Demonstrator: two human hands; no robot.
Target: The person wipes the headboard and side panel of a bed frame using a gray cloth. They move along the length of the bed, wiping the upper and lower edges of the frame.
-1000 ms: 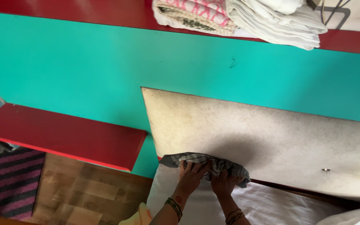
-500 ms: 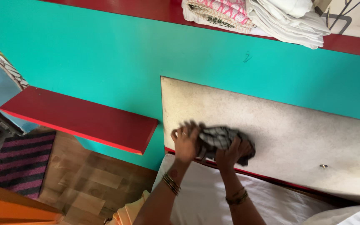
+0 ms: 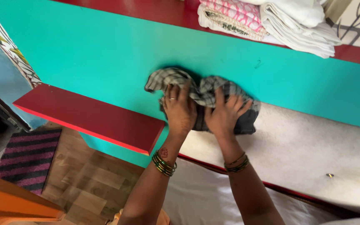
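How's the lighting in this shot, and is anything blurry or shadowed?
Head view: even, soft daylight, no harsh glare; the checked cloth under the left hand and right hand casts a dark shadow on the teal wall; the folded linens look sharp; edges lean from wide-angle tilt.

Setting: a home, most likely a bedroom. Evidence: teal-painted wall (image 3: 84, 46) with a red wall shelf (image 3: 92, 118) and a longer red ledge (image 3: 159, 12) carrying folded household linen (image 3: 271, 18); a pale padded headboard-like panel (image 3: 313, 146) mounted against the wall above white bedding (image 3: 205, 200); wood-pattern floor (image 3: 88, 183) with a striped purple-and-black mat (image 3: 26, 158). Both hands (image 3: 201, 110) press a checked cloth (image 3: 201, 89) to the wall at the panel's upper corner, consistent with household cleaning rather than shop or workshop work.
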